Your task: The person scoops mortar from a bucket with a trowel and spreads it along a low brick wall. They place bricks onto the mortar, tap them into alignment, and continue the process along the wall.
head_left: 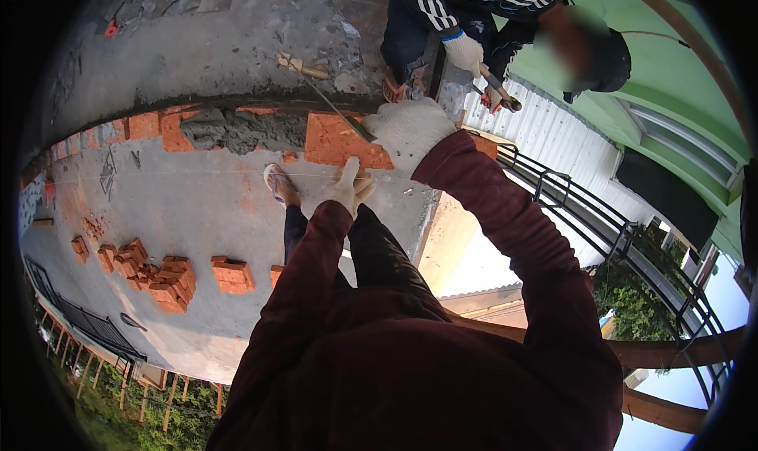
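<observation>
My left hand (346, 189), in a pale work glove, is just below an orange brick (341, 141) on the low wall. One finger reaches up against the brick's near edge; the others are loosely bent and apart, with nothing seen in them. My right hand (408, 133), gloved too, is closed at the brick's right end. From it a thin, dark trowel blade (347, 119) slants up and left across the brick; its handle is hidden in the glove. Left of the brick, wet grey mortar (249, 131) lies along the wall top.
A taut string (189, 174) runs along the wall's near side. Brick stacks (170, 281) stand on the concrete floor at left. Across the wall a co-worker's gloved hand (464, 54) holds a hammer-like tool (499, 88). Black-tied metal bars (584, 198) run along the right.
</observation>
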The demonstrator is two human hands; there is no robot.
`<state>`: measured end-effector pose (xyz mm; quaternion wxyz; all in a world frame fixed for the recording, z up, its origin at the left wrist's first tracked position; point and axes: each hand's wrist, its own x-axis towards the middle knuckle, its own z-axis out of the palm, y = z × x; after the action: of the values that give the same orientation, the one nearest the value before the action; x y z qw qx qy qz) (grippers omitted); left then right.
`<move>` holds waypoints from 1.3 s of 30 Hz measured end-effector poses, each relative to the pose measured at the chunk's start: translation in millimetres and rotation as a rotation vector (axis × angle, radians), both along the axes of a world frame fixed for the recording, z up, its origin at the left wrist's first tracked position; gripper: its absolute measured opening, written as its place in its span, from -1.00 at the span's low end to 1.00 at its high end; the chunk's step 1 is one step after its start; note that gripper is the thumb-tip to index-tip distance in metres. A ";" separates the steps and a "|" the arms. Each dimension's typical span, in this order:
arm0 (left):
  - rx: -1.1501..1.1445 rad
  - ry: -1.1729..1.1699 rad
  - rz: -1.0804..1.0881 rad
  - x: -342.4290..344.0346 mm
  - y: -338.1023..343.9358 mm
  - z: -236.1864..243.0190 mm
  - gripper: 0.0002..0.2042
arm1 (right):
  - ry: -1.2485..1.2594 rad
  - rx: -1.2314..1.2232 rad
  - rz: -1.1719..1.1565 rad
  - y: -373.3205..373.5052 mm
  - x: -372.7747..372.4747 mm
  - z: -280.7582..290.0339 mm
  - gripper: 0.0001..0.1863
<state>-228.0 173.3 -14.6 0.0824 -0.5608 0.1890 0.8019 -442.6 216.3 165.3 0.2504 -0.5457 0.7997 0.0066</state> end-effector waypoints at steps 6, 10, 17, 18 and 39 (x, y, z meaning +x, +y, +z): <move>0.052 -0.052 0.107 -18.8 17.2 -1.7 -0.55 | -0.003 0.587 0.066 46.6 -110.9 -5.5 -0.53; 0.095 -0.056 0.096 -11.7 19.3 -9.5 -0.52 | 0.017 0.837 0.166 47.1 -135.9 -38.9 -0.52; 0.052 -0.017 0.112 -12.4 22.2 -16.8 -0.66 | -0.071 1.009 0.442 -29.5 -124.0 -89.8 -0.51; 0.057 0.010 0.140 -11.3 23.4 -17.5 -0.71 | -0.095 1.035 0.498 -43.4 -117.7 -94.4 -0.51; -0.488 0.017 -0.337 150.0 10.2 -31.3 -0.40 | -0.595 -0.094 -0.010 -117.7 -0.9 60.1 -0.55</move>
<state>-78.0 183.5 -45.9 0.0756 -0.5182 0.4672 0.7123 -443.6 98.5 225.4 0.4481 -0.5306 0.6934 -0.1921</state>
